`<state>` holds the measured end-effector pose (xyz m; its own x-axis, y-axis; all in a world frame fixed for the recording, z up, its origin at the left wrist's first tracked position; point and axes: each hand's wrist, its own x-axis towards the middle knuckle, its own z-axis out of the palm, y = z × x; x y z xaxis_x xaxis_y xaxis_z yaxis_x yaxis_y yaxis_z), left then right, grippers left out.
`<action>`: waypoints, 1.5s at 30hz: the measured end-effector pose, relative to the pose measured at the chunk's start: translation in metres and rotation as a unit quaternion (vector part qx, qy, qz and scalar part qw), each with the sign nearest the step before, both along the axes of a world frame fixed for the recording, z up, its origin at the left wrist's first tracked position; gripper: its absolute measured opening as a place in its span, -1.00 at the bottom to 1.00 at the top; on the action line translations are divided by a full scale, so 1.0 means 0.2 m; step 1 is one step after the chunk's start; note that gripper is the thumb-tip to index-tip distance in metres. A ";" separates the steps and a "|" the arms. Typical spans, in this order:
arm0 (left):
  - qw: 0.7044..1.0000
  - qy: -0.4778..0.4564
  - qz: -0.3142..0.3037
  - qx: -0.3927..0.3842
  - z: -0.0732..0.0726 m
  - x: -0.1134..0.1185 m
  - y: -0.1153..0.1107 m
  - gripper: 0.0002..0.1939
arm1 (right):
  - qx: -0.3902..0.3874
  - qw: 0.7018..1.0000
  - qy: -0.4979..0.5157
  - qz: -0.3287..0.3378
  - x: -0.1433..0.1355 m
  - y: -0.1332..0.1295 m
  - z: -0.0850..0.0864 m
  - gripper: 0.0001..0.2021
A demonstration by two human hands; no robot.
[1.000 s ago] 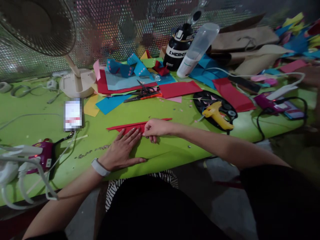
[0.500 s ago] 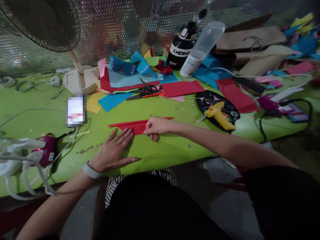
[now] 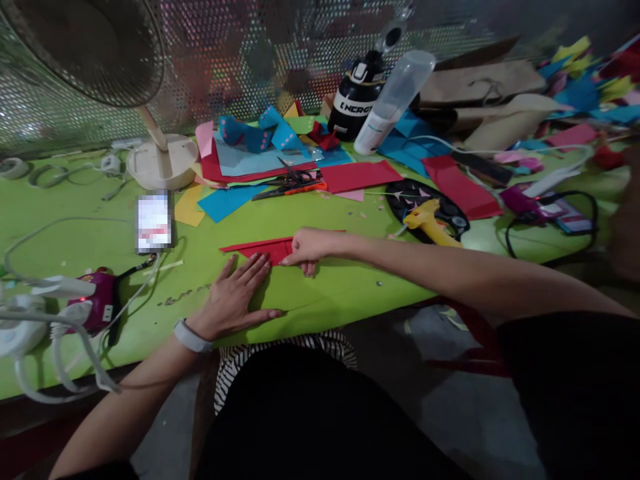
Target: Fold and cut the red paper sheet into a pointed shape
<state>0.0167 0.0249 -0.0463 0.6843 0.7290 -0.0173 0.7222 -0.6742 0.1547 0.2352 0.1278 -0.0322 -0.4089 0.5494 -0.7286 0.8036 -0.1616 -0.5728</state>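
Observation:
A folded strip of red paper (image 3: 255, 249) lies on the green tabletop in front of me, with a long narrow fold along its far edge. My left hand (image 3: 243, 290) rests flat, fingers spread, its fingertips on the paper's near left part and its thumb on the table. My right hand (image 3: 310, 250) is closed with curled fingers, its thumb against the paper's near edge. It covers the right part of the strip, so the exact grip there is partly hidden.
Beyond the paper lie scissors (image 3: 295, 179) and coloured sheets. A yellow glue gun (image 3: 431, 222) rests on a black palette (image 3: 395, 193) at right. A fan (image 3: 163, 160), phone (image 3: 153, 220) and purple power strip (image 3: 100, 300) stand left. Bottles (image 3: 353, 107) are behind.
The view has shifted slightly, with the right-side things sliding left. My right thumb now points left along the paper's near edge; my left hand stays flat. A blurred shape appears at the right edge.

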 end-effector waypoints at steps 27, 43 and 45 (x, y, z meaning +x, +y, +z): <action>0.850 -0.133 0.300 -0.413 0.07 0.23 0.30 -0.53 | -0.012 0.999 0.050 0.008 0.06 0.00 0.00 -0.73; 0.840 -0.130 0.290 -0.441 0.10 0.08 0.30 -0.51 | -0.020 0.998 0.066 0.014 0.08 0.00 -0.02 -0.71; 0.837 -0.138 0.289 -0.444 0.10 0.06 0.29 -0.51 | -0.019 0.997 0.069 0.016 0.08 0.00 -0.02 -0.71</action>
<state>0.0279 0.0831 -0.0262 0.2893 0.7238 -0.6265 0.7419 0.2440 0.6245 0.2508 0.1275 -0.0367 -0.5229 0.5074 -0.6849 0.7229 -0.1617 -0.6717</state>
